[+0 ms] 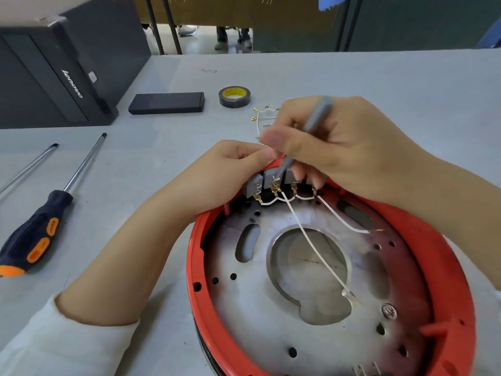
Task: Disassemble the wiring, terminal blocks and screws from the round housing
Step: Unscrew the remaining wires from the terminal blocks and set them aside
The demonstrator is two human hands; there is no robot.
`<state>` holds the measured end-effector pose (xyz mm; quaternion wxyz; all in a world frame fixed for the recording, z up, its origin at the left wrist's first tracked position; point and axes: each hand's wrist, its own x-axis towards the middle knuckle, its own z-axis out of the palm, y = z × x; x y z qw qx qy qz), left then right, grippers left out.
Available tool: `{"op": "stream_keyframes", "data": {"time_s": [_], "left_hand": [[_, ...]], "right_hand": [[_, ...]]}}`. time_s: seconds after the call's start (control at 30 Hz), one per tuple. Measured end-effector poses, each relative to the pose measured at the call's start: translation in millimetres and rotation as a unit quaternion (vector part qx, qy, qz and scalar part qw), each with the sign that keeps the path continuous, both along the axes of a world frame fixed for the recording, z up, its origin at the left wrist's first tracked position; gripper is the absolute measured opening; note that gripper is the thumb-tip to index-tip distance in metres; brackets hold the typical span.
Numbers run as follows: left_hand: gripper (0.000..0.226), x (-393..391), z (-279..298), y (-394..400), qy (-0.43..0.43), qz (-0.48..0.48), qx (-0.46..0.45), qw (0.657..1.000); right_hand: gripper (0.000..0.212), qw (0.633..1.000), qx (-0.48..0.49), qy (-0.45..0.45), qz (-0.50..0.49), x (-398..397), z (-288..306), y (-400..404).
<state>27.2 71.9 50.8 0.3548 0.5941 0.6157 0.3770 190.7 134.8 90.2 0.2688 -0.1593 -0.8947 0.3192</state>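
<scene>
While a loose bundle of white wires with brass terminals [261, 116] already lies on the bench [379, 85] just above the hands, most of the job looks unfinished: the grey terminal blocks [267, 180] sit in a row at the top edge of the round housing [198, 234], short white jumper wires [303, 197] loop between their brass lugs, two longer white leads [317, 253] trail down across the metal plate, and at least one screw [389, 311] remains in the plate at the lower right. The right hand [339, 147], in the centre of the frame, has its fingers curled round a slim grey screwdriver [315, 118], held like a pen with its tip down at the second block from the left, so the step in hand appears to be loosening a terminal screw. The left hand [225, 169] rests against the housing's red rim at the upper left, fingers folded in and apparently pinching the rim or the blocks to steady them; exactly what the fingertips clamp is hidden. The housing fills the lower right of the frame. Further out, a large black-and-orange screwdriver [38, 229] and a second metal shaft [29, 165] lie at the left, with a black case [166, 103], a roll of tape [234, 96] and a computer tower [54, 77] towards the upper left.
</scene>
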Motion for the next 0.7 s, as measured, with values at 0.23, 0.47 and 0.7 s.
{"op": "stream_keyframes", "data": {"time_s": [0.23,0.47,0.7], "left_hand": [[0.032,1.7,0.4,-4.2,0.002,0.015,-0.017,1.000],[0.028,1.8,0.3,-4.9,-0.018,0.016,-0.021,0.999],[0.027,2.7,0.0,-5.1,-0.032,0.005,-0.012,0.999]], "right_hand": [[0.027,0.995,-0.065,-0.063,-0.036,25.8,-3.6,-8.7],[0.024,0.939,0.190,-0.241,-0.154,15.0,-10.9,-19.5],[0.021,0.916,0.234,-0.265,-0.192,3.4,-17.2,-24.3]]}}
